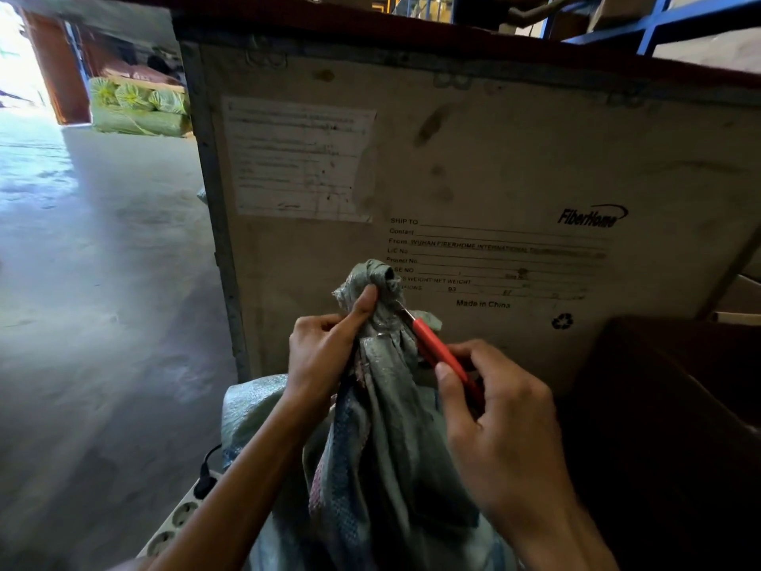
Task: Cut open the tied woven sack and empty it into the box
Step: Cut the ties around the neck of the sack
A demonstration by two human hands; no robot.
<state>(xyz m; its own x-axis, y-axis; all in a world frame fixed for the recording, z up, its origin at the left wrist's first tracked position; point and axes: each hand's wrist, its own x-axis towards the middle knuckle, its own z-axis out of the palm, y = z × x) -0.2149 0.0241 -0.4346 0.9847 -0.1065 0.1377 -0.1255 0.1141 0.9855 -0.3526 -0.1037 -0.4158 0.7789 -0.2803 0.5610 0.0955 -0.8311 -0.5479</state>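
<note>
The left grip (325, 356) is closed around the gathered neck of the woven sack (383, 447), with the thumb lying against the knot (376, 282). The right grip (506, 426) pinches a red cutter (442, 356); its blade tip touches the neck just under the knot. Both forearms rise from the bottom edge. The sack stands in the lower middle, close before a printed crate panel (494, 158). A dark box (667, 405) is at the lower right, and open floor (103, 302) at the left.

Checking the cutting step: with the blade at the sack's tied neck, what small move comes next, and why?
Probably the right hand should draw the red cutter across the neck under the knot: the sack is still tied, the blade tip sits there, and the left hand grips the gathered fabric.
</note>
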